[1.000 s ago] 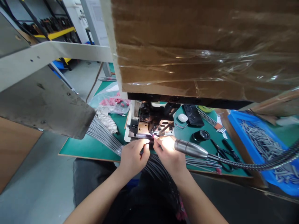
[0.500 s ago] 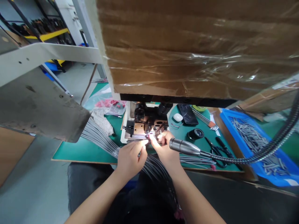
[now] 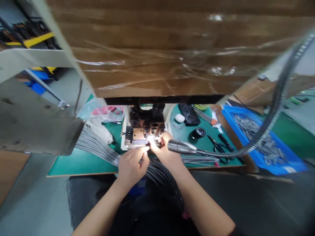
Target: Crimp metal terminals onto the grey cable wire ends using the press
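Both my hands meet at the front of a small metal press fixture (image 3: 139, 134), under a bright spot of lamp light. My left hand (image 3: 133, 164) is closed, thumb and index finger pinched at the fixture's front edge; what lies between them is too small to make out. My right hand (image 3: 163, 149) is also closed, its fingertips in the glare at the tooling, and whatever they hold is washed out by the light. A bundle of grey cables (image 3: 98, 147) runs in from the left beside my left hand. More dark grey cables (image 3: 159, 173) lie under my wrists across my lap.
A gooseneck lamp (image 3: 182, 147) reaches in from the right, close over my right hand. Cardboard (image 3: 172, 65) covers the machine overhead. Scissors (image 3: 218, 144), a black cylinder (image 3: 198, 133) and a white oval object (image 3: 179, 118) lie on the green mat. A blue tray (image 3: 292, 160) holds grey pieces.
The view has turned slightly, so most things sit further left in it. Both hands stay at the fixture in nearly the same pinching pose.
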`<control>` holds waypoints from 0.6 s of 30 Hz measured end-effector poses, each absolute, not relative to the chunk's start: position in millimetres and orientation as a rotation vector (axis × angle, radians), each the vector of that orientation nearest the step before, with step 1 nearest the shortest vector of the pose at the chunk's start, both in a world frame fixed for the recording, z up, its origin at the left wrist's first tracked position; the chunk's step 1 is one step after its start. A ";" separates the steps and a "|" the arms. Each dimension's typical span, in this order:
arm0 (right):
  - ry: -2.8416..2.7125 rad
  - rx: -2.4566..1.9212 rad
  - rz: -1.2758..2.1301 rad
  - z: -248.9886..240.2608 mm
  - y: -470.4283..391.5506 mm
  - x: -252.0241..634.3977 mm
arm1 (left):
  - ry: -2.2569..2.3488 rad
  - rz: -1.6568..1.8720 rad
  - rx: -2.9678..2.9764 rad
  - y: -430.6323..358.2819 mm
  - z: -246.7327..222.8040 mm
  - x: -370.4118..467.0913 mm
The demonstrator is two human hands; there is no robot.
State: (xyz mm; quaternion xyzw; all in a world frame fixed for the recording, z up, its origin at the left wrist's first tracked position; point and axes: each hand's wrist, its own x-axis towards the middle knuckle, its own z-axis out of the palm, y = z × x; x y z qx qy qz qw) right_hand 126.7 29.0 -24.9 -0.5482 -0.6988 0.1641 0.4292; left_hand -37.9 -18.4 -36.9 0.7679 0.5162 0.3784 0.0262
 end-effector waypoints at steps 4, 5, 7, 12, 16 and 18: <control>-1.832 -1.137 0.270 -39.0 -1.1 154.5 | 1.594 1.031 2.557 -20.8 -36.5 -31.7; -1.846 -1.102 0.221 -45.5 -11.1 165.5 | 1.584 0.958 2.594 -21.2 -35.5 -26.3; -1.870 -1.087 0.119 -59.7 -31.4 189.5 | 1.557 0.789 2.650 -22.3 -32.6 -11.1; -1.953 -1.293 -0.015 -87.3 -68.1 235.2 | 1.473 0.563 2.707 -23.0 -30.5 28.1; -1.989 -1.332 0.015 -93.5 -84.1 239.4 | 1.433 0.582 2.662 -22.4 -38.1 35.5; -1.993 -1.311 0.048 -94.3 -87.6 236.1 | 1.401 0.600 2.655 -21.5 -42.2 33.7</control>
